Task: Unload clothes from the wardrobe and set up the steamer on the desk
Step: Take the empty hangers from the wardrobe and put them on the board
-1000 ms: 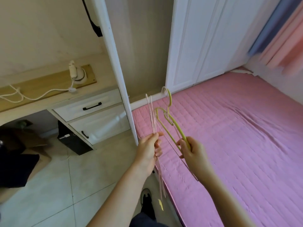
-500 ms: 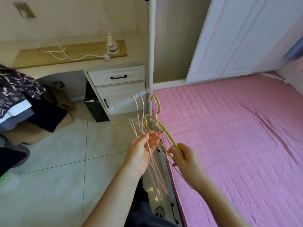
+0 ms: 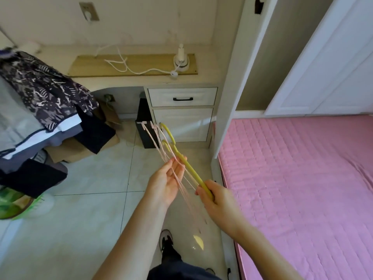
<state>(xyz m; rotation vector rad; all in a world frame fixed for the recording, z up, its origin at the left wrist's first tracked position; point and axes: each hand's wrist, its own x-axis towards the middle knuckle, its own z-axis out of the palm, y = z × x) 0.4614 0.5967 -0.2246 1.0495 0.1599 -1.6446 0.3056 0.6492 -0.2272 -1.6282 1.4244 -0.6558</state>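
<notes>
Pale pink wire hangers [image 3: 155,142] and a yellow plastic hanger [image 3: 181,158] are held together over the floor in front of the desk drawers. My right hand [image 3: 219,201] grips the yellow hanger's lower end. My left hand [image 3: 167,182] has its fingers straight, and the pink hangers lie across them. A small white steamer [image 3: 181,59] stands on the desk [image 3: 201,79], its white cord [image 3: 129,67] looped across the wooden board. A pile of dark patterned and grey clothes [image 3: 40,93] lies at the left. The open wardrobe [image 3: 260,73] shows a bare compartment.
A bed with a pink quilted cover [image 3: 302,188] fills the right side. White drawers [image 3: 182,99] sit under the desk beside a black box [image 3: 144,126]. A cardboard box [image 3: 80,152] lies under the clothes. A wall socket [image 3: 88,12] is above the desk. The floor is tiled.
The view has swung left from the bed toward the desk. Both hands carried the hangers along. My left hand went from pinching the pink hangers to straight fingers against them.
</notes>
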